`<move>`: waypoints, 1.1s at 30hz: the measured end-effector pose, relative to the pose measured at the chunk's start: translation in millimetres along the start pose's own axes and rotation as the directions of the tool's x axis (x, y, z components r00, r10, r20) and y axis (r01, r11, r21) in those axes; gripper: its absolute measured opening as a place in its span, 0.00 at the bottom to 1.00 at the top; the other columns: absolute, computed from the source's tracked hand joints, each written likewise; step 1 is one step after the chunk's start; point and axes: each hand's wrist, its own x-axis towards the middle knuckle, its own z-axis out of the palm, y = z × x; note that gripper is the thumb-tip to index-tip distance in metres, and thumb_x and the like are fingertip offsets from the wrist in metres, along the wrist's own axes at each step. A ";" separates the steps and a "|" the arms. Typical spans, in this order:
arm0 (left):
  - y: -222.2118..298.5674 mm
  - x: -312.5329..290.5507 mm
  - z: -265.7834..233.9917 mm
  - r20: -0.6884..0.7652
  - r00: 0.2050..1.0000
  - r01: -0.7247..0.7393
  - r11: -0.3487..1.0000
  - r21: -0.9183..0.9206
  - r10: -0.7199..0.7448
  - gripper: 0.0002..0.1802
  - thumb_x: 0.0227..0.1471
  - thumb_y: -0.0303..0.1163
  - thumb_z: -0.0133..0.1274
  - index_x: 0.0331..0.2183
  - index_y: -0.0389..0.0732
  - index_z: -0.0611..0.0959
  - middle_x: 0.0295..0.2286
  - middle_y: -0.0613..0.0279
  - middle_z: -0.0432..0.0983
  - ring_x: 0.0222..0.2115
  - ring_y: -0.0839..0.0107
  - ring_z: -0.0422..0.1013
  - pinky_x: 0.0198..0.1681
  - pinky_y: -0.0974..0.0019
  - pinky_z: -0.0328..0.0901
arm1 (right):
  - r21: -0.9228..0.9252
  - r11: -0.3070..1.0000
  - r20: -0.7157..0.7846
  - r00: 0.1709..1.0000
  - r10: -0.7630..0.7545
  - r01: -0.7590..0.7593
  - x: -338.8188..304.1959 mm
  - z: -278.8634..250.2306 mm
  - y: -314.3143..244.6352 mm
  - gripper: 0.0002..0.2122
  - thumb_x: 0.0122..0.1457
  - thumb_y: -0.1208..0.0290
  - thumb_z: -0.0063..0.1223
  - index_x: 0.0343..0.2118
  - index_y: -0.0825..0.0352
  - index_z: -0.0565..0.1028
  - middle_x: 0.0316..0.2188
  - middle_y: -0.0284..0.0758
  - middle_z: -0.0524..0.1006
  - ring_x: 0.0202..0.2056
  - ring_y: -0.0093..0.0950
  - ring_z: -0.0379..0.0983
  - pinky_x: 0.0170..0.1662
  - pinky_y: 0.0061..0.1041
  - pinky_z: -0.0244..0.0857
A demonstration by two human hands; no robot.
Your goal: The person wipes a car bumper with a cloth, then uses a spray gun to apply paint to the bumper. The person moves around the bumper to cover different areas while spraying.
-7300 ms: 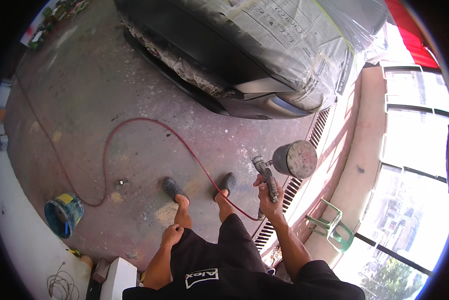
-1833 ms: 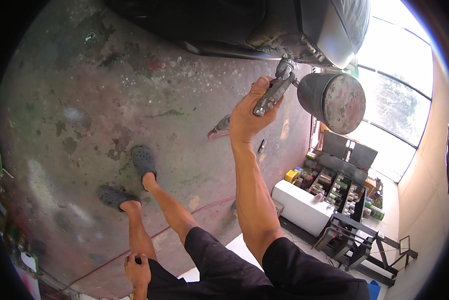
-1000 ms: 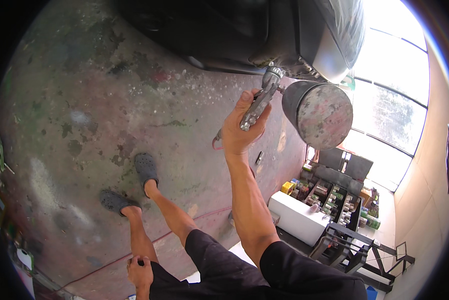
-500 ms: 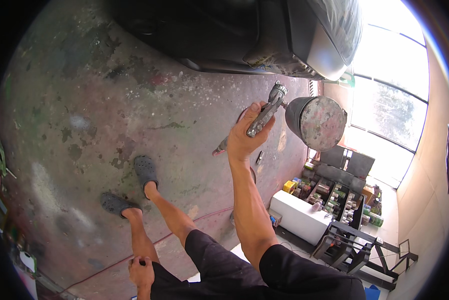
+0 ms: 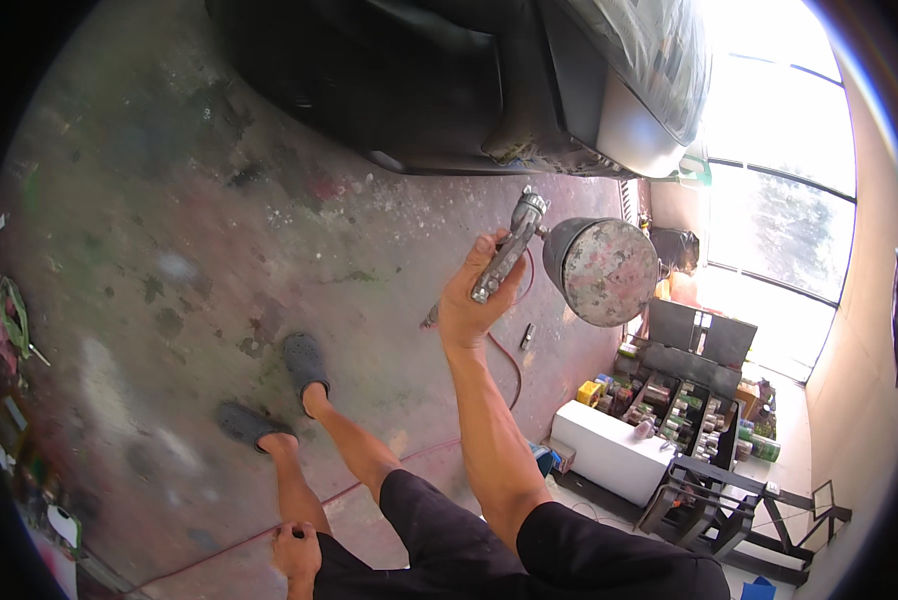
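My right hand (image 5: 477,300) is wrapped round the body of a metal paint spray gun (image 5: 507,252). A round paint cup (image 5: 609,272) with a paint-spattered lid sticks out on the gun's right side. The nozzle end points up the picture toward a dark vehicle body (image 5: 399,90), with a gap between them. Whether paint is coming out does not show. My left hand (image 5: 297,552) rests by my left thigh, its fingers curled in with nothing visible in them.
Paint-stained concrete floor (image 5: 169,300) spreads below, with a red hose (image 5: 509,365) and a small metal fitting (image 5: 529,336) on it. Clear plastic sheeting (image 5: 659,50) covers part of the vehicle. At right are a white box (image 5: 614,452), trays of cans (image 5: 689,405) and a black metal frame (image 5: 729,510).
My right hand has moved the spray gun slightly left along the vehicle and a bit back from it. The whole view has shifted a little. My left hand stays by the thigh.
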 end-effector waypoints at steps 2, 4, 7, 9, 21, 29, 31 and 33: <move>0.7 -2.5 0.4 -0.008 1.000 0.017 1.000 -0.014 -0.017 0.23 0.61 0.50 0.60 0.47 0.43 0.89 0.50 0.50 0.82 0.55 0.47 0.76 0.57 0.45 0.72 | -0.041 0.999 -0.004 1.000 0.021 -0.021 -0.6 -3.7 -0.6 0.17 0.74 0.64 0.62 0.53 0.73 0.74 0.40 0.35 0.78 0.42 0.25 0.74 0.48 0.28 0.70; 1.1 -3.0 -0.4 -0.017 1.000 0.020 0.999 -0.027 -0.021 0.23 0.62 0.51 0.59 0.47 0.43 0.89 0.50 0.50 0.82 0.55 0.47 0.76 0.57 0.45 0.72 | -0.065 0.998 -0.003 1.000 0.000 -0.001 0.3 -2.1 -3.8 0.17 0.73 0.64 0.63 0.54 0.74 0.74 0.39 0.38 0.80 0.41 0.27 0.76 0.48 0.30 0.72; 3.1 -4.2 -0.9 -0.027 0.999 0.020 0.999 -0.035 -0.021 0.23 0.62 0.51 0.59 0.47 0.43 0.89 0.50 0.50 0.82 0.55 0.47 0.76 0.57 0.45 0.72 | -0.061 0.997 0.007 0.999 -0.040 0.040 3.6 5.4 -22.1 0.15 0.73 0.64 0.63 0.49 0.74 0.77 0.35 0.38 0.81 0.37 0.27 0.76 0.46 0.30 0.73; 6.3 -5.2 0.0 -0.021 0.999 0.041 0.999 -0.032 -0.042 0.23 0.61 0.51 0.59 0.47 0.43 0.88 0.50 0.50 0.82 0.55 0.47 0.76 0.57 0.45 0.72 | -0.043 0.999 0.013 1.000 0.000 0.001 2.8 17.5 -45.7 0.14 0.73 0.64 0.64 0.44 0.73 0.80 0.32 0.37 0.82 0.34 0.27 0.76 0.44 0.30 0.73; 16.5 -14.8 -6.2 -0.011 0.998 0.063 0.994 -0.087 -0.065 0.24 0.61 0.51 0.58 0.48 0.43 0.89 0.49 0.49 0.83 0.53 0.47 0.78 0.58 0.47 0.72 | 0.043 0.998 0.221 0.974 -0.053 0.045 -3.6 32.8 -107.0 0.15 0.74 0.63 0.62 0.53 0.69 0.76 0.38 0.29 0.80 0.36 0.19 0.74 0.42 0.25 0.71; -0.3 -45.2 -104.0 -0.205 0.977 -0.063 0.843 -0.534 -0.057 0.30 0.61 0.51 0.60 0.52 0.36 0.88 0.55 0.46 0.82 0.58 0.44 0.76 0.62 0.47 0.70 | 0.014 0.958 0.307 0.913 0.268 -0.286 -44.0 -32.8 -110.3 0.17 0.76 0.61 0.58 0.54 0.72 0.77 0.43 0.35 0.83 0.45 0.23 0.77 0.52 0.27 0.71; -12.9 -49.1 -130.3 -0.187 0.981 -0.072 0.833 -0.549 -0.039 0.31 0.61 0.51 0.61 0.54 0.35 0.87 0.57 0.44 0.81 0.61 0.43 0.73 0.64 0.46 0.68 | 0.010 0.952 0.326 0.901 0.286 -0.306 -60.7 -37.0 -113.2 0.17 0.76 0.61 0.58 0.54 0.73 0.77 0.44 0.35 0.82 0.46 0.23 0.76 0.54 0.28 0.71; -28.9 -42.9 -140.8 -0.168 0.985 -0.091 0.925 -0.370 0.030 0.32 0.60 0.50 0.62 0.56 0.35 0.86 0.58 0.42 0.80 0.64 0.42 0.70 0.67 0.46 0.66 | -0.007 0.936 0.366 0.871 0.329 -0.351 -78.3 -32.6 -126.6 0.17 0.76 0.61 0.58 0.54 0.73 0.77 0.44 0.35 0.82 0.45 0.23 0.76 0.53 0.28 0.71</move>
